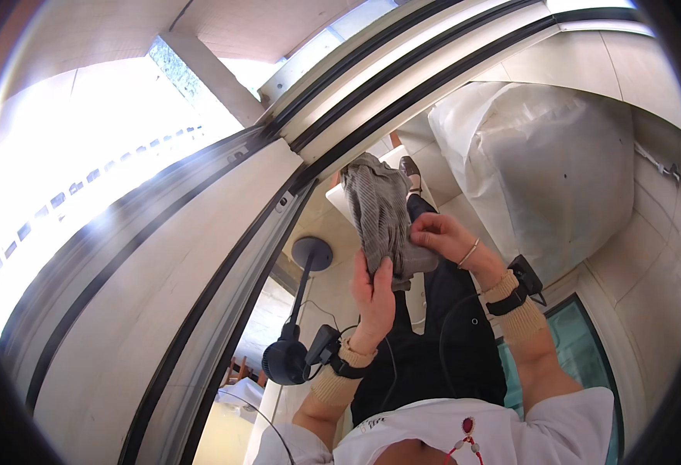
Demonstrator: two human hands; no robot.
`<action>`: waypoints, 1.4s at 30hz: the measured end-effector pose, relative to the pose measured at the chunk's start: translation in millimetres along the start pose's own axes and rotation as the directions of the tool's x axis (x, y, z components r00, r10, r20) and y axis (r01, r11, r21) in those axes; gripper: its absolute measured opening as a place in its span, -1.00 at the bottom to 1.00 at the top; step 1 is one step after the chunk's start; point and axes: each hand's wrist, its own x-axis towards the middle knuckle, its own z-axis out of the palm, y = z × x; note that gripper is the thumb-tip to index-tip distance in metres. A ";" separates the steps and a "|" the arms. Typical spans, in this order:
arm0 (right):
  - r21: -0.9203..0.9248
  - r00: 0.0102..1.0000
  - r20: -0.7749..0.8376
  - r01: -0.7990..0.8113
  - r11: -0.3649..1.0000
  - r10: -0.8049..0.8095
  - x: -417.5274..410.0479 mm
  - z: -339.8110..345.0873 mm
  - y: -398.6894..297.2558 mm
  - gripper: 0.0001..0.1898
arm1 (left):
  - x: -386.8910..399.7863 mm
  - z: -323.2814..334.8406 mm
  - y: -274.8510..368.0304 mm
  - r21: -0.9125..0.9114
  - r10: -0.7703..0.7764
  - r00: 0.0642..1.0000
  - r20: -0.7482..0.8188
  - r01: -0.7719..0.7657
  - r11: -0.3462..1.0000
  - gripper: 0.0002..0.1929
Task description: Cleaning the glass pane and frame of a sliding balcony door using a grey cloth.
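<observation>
A bunched grey-brown ribbed cloth (378, 203), perhaps a garment, is held up above my legs. My left hand (373, 293) grips its lower edge between thumb and fingers. At the cloth's right side, my right hand (442, 235) pinches a smoother grey part of it (420, 260). Both wrists carry beige knitted bands with black strapped devices; a thin bangle (469, 253) circles the right wrist.
A black pedestal fan (285, 354) stands left of my legs. Sliding window tracks (340, 116) cross the upper left. A large item under a whitish plastic cover (555, 168) stands at the right. Behind the cloth is a white surface (338, 200).
</observation>
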 end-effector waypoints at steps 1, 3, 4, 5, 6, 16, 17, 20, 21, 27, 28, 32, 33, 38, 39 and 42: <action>0.144 1.000 -0.018 0.013 0.989 -0.011 2.2 -0.5 4.3 -0.84 | 0.5 -0.5 0.2 0.001 0.001 1.000 0.004 -0.001 1.000 -0.75; 0.372 0.994 -0.086 -0.027 0.928 0.063 11.1 -4.3 13.7 -0.85 | 0.1 -4.0 1.3 0.014 -0.017 0.999 -0.047 0.017 1.000 -0.73; 0.581 0.980 -0.130 -0.047 0.813 0.150 15.7 -6.6 17.5 -0.86 | -0.2 -7.1 -0.3 0.014 -0.016 0.999 -0.042 0.017 1.000 -0.73; 0.582 0.980 -0.135 -0.042 0.812 0.148 20.7 -7.2 19.7 -0.86 | -0.4 -11.3 -4.0 0.043 -0.014 1.000 -0.028 0.015 0.999 -0.73; 0.764 0.980 -0.004 -0.124 0.634 0.197 28.3 -4.9 19.4 -0.82 | -0.4 -14.3 -6.5 0.073 -0.010 1.000 -0.018 0.012 0.997 -0.74; 0.279 0.956 -0.287 0.143 0.949 -0.060 4.1 5.8 -9.2 -0.71 | 21.6 -47.8 -36.8 0.556 0.218 0.972 0.083 -0.227 0.799 -0.71; 0.276 0.956 -0.286 0.143 0.950 -0.061 1.6 5.1 -12.2 -0.71 | 25.1 -44.7 -37.8 0.576 0.188 0.980 0.072 -0.194 0.794 -0.63; -0.499 0.773 -0.249 0.414 0.761 -0.584 -5.3 5.9 -24.1 -0.74 | 35.8 -34.1 -33.6 0.606 0.161 0.980 0.122 -0.201 0.770 -0.46; -0.416 0.798 -0.238 0.431 0.801 -0.553 -11.7 -1.2 -22.5 -0.72 | 40.1 -22.4 -36.7 0.598 0.154 0.968 0.199 -0.244 0.763 -0.36; -0.181 0.879 -0.093 0.447 0.876 -0.468 -17.4 2.3 -31.9 -0.73 | 69.6 4.5 -22.8 0.500 0.292 0.913 0.286 -0.402 0.767 -0.49; -0.144 0.893 -0.086 0.428 0.892 -0.442 -18.3 2.8 -32.2 -0.73 | 72.9 4.9 -25.2 0.503 0.330 0.886 0.325 -0.457 0.733 -0.55; -0.027 0.897 -0.256 0.366 0.930 -0.361 -16.6 -11.7 -12.8 -0.68 | 68.2 4.5 -22.4 0.408 0.373 0.913 0.164 -0.407 0.817 -0.74; -0.023 0.890 -0.296 0.355 0.934 -0.346 -13.8 -16.3 -9.2 -0.66 | 66.7 4.7 -20.8 0.408 0.373 0.913 0.165 -0.407 0.817 -0.74; 0.087 0.858 -0.452 0.313 0.946 -0.242 -12.4 -3.2 -26.3 -0.61 | 63.5 2.7 -9.9 0.511 0.500 0.859 0.112 -0.481 0.712 -0.79; -0.096 0.836 -0.448 0.307 0.947 -0.316 -12.3 -2.4 -27.8 -0.55 | 65.3 0.8 -12.1 0.513 0.511 0.853 0.108 -0.488 0.706 -0.79; -0.662 0.729 -0.276 0.329 0.673 -0.627 -6.2 1.0 -61.0 -0.46 | 67.0 -7.4 -12.8 0.494 0.469 0.843 0.262 -0.535 0.686 -0.78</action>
